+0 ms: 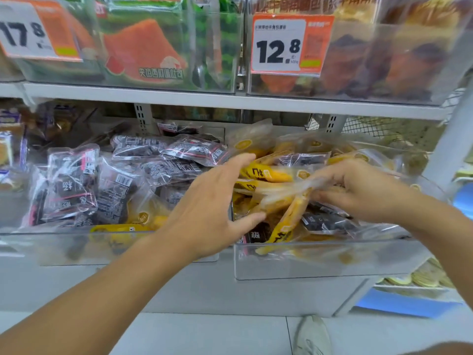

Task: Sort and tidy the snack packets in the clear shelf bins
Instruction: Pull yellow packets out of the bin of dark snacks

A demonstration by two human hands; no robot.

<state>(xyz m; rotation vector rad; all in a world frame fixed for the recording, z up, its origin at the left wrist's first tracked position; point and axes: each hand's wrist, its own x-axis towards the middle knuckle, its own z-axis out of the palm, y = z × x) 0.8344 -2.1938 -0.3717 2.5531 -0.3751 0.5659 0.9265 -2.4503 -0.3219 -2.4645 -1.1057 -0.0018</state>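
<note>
1. Packets first: yellow snack packets [268, 175] lie heaped in the right clear bin [307, 262]; dark purple-black packets [74, 185] fill the left clear bin [51, 248], which sits just left of it. Some are mixed: one yellow packet [143, 217] lies in the left bin near its front wall, and a few dark ones [325, 222] lie in the right bin.
2. My right hand [358, 190] is over the right bin, fingers curled, pinching the clear film end of a yellow packet; that packet is blurred, so the exact grip spot is unclear.
3. My left hand [217, 201] is spread, fingers straight, hovering over the divide between the two bins, thumb near the right bin's left edge. It holds nothing that I can see.
4. Handling, my guess: packets are light, soft, crinkly film pillows; glossy, so likely slippery. Contents look like small soft bars or cakes, so I'd go easy on squeezing.
5. Best hold, I think: the flat sealed end seam, pinched, or a loose grasp across the middle.
6. Materials: bins are stiff transparent plastic with straight walls and glare on the front; the shelf board [230, 98] above the right bin is pale painted metal with slotted uprights.
7. Above the right bin, an orange price tag [286, 44] hangs on an upper bin.
</note>
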